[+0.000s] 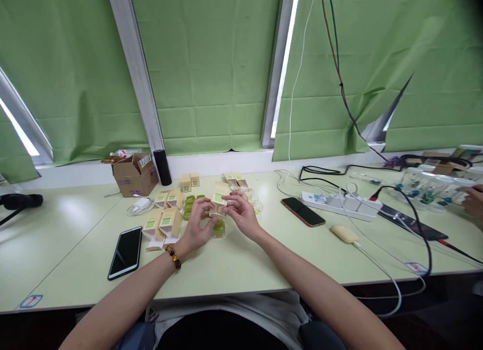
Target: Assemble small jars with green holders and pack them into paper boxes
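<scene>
In the middle of the table, a small cream cardboard box (218,199) with a green label is held up between my two hands, its lower flap open. My left hand (199,220) closes its fingers on the box's left side. My right hand (243,215) pinches it from the right. Directly under the box stands a small clear jar (219,229) with yellow-green contents. Several green lids (188,207) lie behind my left hand, partly hidden. More cream boxes (169,224) with open flaps stand to the left. Behind my right hand are small clear containers (257,206), partly covered.
A phone (126,253) lies at left, another phone (303,211) at right beside a white power strip (339,205) with cables. Behind are a brown carton (135,176) and black cylinder (162,167). Another person's hand (473,201) is at far right near clear jars (430,189).
</scene>
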Tool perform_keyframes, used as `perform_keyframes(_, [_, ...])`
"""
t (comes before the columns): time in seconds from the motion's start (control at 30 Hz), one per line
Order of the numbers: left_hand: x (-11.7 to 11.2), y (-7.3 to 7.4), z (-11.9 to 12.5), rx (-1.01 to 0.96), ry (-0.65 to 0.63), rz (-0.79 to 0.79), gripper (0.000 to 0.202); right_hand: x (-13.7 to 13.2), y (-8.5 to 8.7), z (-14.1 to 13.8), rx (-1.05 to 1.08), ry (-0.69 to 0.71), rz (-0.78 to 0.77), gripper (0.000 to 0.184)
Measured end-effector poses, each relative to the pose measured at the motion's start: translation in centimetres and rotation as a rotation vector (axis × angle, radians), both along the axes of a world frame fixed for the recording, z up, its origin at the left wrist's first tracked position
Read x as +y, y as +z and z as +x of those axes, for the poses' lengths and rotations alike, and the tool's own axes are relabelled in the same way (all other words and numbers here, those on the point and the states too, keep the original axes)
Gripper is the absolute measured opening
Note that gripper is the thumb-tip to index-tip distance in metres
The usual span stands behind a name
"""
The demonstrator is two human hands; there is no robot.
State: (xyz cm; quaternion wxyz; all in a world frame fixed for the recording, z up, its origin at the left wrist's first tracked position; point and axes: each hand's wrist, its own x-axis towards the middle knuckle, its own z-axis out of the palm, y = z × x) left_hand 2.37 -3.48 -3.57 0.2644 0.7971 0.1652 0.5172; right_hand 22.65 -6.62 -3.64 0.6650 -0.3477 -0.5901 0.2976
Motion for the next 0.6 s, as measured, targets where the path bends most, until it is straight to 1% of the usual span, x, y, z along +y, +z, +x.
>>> perform_keyframes(0.13, [0.04, -0.25, 0.12, -0.038, 0.0, -0.047, 0.017, -0.09, -0.07, -0.02, -0.033, -0.013, 0.017, 0.036])
perform_keyframes(0.23, [-0.08, -0.29, 0.27, -0.088, -0.012, -0.129, 0.024, -0.35, 0.02, 0.07, -0.053, 0.008, 0.026, 0.035])
perform_keyframes(0.33, [-0.17, -0.22, 0.38, -0.127, -0.079, -0.256, 0.036, -0.66, 0.12, 0.15, -0.078, 0.039, 0.042, 0.034])
perform_keyframes(0.43, [-0.15, -0.05, 0.4, -0.156, -0.165, -0.368, 0.041, -0.87, 0.11, 0.14, -0.103, 0.046, 0.058, 0.035])
perform_keyframes(0.6, [-0.28, 0.4, 0.49, -0.214, -0.202, -0.431, 0.043, -0.87, -0.07, 0.03, -0.129, 0.054, 0.068, 0.036])
